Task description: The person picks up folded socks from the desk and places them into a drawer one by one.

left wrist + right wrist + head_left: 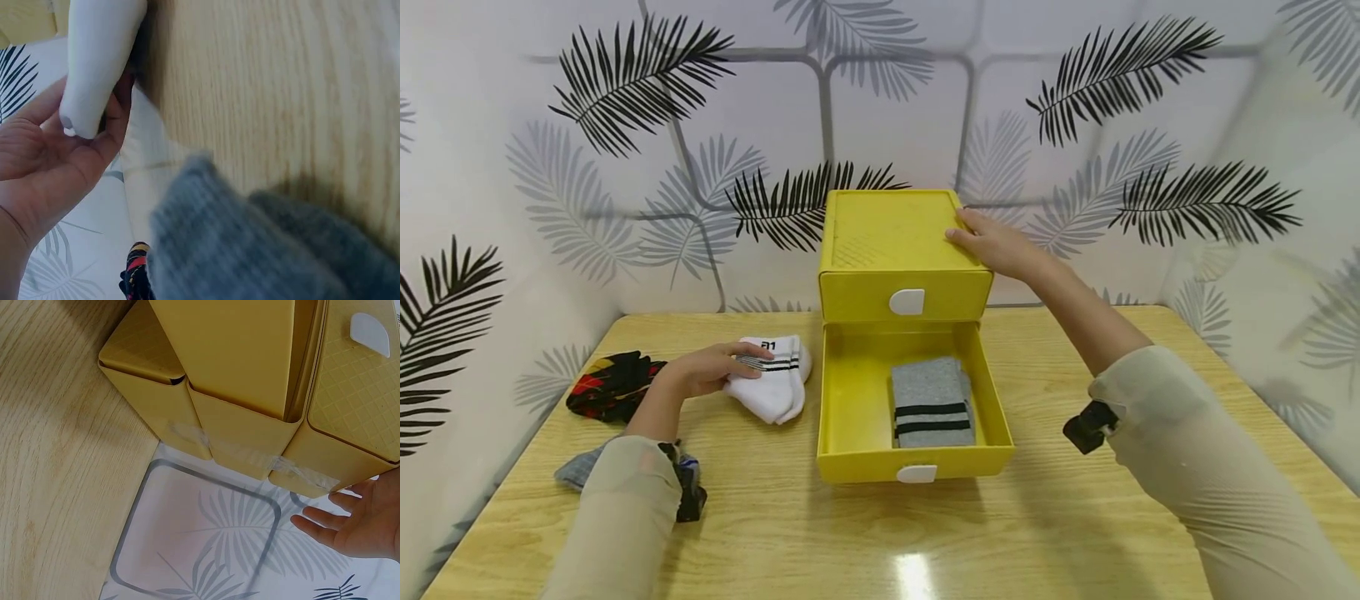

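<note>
My left hand [709, 369] grips a folded pair of white socks [777, 392] with black stripes, left of a yellow drawer cabinet [891, 229]. In the left wrist view, thumb and fingers sit around the white socks [103, 56]. The cabinet's middle drawer [857, 400] is pulled out and holds folded grey socks [931, 400] with two black stripes. At the cabinet's upper right edge rests my right hand [1000, 242], its fingers relaxed. The right wrist view shows those fingers [319, 531] loosely bent against the cabinet's side.
Black socks [613, 387] with red and yellow patterning lie at the table's left. Nearer, grey-blue socks [578, 469] are partly hidden by the left forearm. Behind the wooden table [1060, 358] hangs a leaf-patterned backdrop [895, 108]. A white tab handle [907, 302] marks the top drawer.
</note>
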{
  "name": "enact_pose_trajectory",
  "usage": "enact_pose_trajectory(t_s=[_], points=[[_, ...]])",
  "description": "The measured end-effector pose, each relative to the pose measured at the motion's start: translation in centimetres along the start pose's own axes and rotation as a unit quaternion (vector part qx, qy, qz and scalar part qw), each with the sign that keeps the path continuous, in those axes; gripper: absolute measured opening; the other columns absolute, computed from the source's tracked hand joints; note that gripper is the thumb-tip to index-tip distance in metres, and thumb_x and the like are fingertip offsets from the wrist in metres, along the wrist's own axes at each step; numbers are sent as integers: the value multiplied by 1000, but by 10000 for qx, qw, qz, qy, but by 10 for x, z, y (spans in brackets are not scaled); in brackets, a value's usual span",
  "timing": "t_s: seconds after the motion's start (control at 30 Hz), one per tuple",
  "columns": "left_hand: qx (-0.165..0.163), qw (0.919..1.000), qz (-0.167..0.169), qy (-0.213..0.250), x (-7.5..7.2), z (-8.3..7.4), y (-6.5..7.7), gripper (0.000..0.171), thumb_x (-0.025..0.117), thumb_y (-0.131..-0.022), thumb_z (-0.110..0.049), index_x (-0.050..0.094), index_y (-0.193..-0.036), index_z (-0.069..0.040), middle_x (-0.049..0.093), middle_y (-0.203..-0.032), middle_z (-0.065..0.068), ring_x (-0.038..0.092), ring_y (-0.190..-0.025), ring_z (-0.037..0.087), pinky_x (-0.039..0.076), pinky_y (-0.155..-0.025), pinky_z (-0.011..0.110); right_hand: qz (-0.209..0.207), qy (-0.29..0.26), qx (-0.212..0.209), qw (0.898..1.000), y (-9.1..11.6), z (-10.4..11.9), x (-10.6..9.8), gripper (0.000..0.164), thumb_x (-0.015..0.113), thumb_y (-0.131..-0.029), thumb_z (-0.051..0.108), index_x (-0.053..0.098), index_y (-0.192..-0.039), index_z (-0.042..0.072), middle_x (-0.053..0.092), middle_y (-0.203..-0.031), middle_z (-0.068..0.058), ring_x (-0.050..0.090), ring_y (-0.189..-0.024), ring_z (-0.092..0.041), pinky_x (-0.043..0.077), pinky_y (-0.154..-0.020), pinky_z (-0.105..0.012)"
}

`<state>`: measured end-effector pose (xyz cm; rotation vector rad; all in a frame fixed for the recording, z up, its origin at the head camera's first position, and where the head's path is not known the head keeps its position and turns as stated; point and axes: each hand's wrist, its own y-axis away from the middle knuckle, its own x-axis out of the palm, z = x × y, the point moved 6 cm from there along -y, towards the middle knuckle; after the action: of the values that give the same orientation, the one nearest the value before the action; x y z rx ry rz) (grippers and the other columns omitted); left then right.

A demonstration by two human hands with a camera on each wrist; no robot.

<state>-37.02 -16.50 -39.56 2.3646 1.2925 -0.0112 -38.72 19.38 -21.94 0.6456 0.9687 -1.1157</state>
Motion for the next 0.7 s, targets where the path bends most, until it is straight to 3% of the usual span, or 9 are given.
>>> enact_pose_trajectory(t_s=[0.27, 0.47, 0.7], points=[[-190, 9983, 229, 499, 4, 5, 4, 61, 58, -88, -1, 33, -143, -7, 35, -121, 15, 53, -77, 18, 48, -70, 30, 14, -114, -53, 9999, 0, 0, -1, 62, 32, -101, 34, 11, -146, -3, 10, -150, -19, 6, -136, -29, 6, -109, -39], [-48, 9991, 129, 405, 8, -4, 14, 64, 59, -88, 0, 30, -144, -6, 32, -125, 17, 52, -79, 18, 49, -67, 27, -1, -172, -121, 9998, 2, 3, 0, 61, 33, -101, 32, 11, -146, -3, 10, -150, -20, 7, -136, -29, 7, -109, -39], [118, 9990, -127, 418, 12, -16, 28, 65, 60, -88, -2, 28, -145, -7, 22, -137, 21, 51, -88, 21, 48, -73, 30, -28, -152, -71, 9999, 2, 1, 0, 61, 32, -101, 34, 12, -146, -2, 10, -150, -19, 7, -137, -28, 7, -109, -39]])
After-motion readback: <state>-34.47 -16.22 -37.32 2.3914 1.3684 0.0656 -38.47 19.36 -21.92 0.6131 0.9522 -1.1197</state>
